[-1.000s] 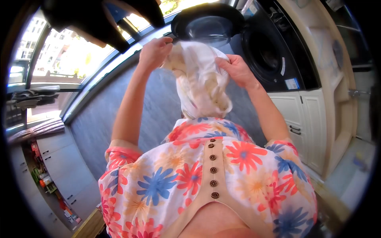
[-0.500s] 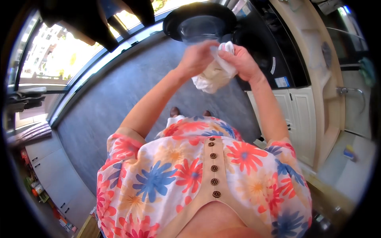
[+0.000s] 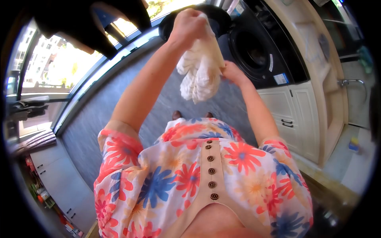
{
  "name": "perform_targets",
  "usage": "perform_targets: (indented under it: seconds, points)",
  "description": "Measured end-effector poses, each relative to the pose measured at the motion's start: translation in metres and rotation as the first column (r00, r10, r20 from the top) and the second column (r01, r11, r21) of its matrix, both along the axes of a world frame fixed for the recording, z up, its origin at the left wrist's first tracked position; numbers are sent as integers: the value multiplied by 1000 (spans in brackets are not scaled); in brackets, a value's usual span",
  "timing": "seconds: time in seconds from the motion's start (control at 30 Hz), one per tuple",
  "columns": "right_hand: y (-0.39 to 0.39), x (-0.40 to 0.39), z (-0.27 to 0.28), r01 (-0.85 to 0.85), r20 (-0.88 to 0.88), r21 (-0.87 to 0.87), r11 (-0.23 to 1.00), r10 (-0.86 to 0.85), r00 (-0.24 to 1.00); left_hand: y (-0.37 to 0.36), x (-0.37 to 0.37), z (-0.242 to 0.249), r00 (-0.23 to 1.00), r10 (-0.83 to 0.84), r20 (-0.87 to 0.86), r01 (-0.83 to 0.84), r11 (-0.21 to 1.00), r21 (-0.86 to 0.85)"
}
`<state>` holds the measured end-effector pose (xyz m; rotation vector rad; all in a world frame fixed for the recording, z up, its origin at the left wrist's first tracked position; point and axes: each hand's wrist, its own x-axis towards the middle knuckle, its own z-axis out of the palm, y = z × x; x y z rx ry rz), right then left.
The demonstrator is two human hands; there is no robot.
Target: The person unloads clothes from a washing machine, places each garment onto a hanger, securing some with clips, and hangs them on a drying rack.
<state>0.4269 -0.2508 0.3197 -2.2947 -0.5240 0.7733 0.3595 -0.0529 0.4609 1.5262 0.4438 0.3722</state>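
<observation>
A bunched white cloth garment hangs in front of me above the floor, its lower end gathered in loose folds. My left hand is raised high and closed around its upper end. Lower down, my right hand pinches the garment's right edge, with the fingertips partly hidden. Behind the left hand is the round dark door of a black front-loading washing machine, swung open. What kind of garment it is, I cannot make out.
White cabinets stand below the machine, beside a wooden shelf frame. At far right are a tap and a pale basin. Dark clothes hang by the window at upper left. A low white cabinet lines the left side of the grey floor.
My hands have moved apart: the left has risen with the top of the garment, the right has dropped lower. The garment now hangs longer and more unfolded.
</observation>
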Motion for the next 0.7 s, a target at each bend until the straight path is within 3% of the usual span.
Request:
perform_targets:
  seconds: [0.03, 0.07, 0.1, 0.13, 0.2, 0.23, 0.33, 0.37, 0.43, 0.47, 0.5, 0.57, 0.7]
  points:
    - [0, -6, 38, -24, -323, -11, 1000, 20, 946, 9, 1, -8, 998, 64, -5, -60, 968, 242]
    - [-2, -10, 57, -48, -614, -15, 999, 29, 789, 22, 1, -15, 993, 122, -1, -107, 875, 471]
    - [-11, 7, 51, 54, -585, 81, 995, 4, 811, 32, -4, -20, 984, 177, 18, -143, 727, 671]
    - [-16, 21, 57, 112, -475, 134, 985, -35, 879, 38, -13, -17, 974, 225, -15, -98, 486, 868]
    - [-10, 36, 89, 115, -344, 170, 979, -50, 938, 51, -25, -20, 961, 227, -159, 68, 362, 930]
    - [-3, 43, 95, 76, -391, 256, 964, 31, 920, 53, -31, -20, 950, 239, -200, 126, 291, 948]
    - [26, 30, 85, 289, -602, 512, 809, 99, 792, 67, -45, -19, 955, 107, -278, 223, 360, 906]
    - [32, 23, 86, 270, -644, 556, 786, 202, 738, 75, -51, -19, 949, 65, -307, 263, 370, 891]
    - [45, 7, 82, 230, -589, 551, 802, 178, 788, 92, -70, -25, 930, -11, -367, 342, 390, 855]
    - [46, 2, 83, 120, -534, 518, 847, 210, 819, 94, -84, -32, 950, 30, -310, 253, 506, 825]
    - [47, 4, 81, -50, -416, 444, 894, 256, 872, 94, -97, -28, 906, 42, -420, 319, 586, 745]
    - [46, 19, 75, -361, -174, 216, 907, 400, 900, 88, -120, -35, 857, 120, -501, 313, 652, 691]
    - [78, 58, 70, -586, -199, -117, 802, 559, 805, 88, -142, -55, 836, 363, -412, 182, 525, 832]
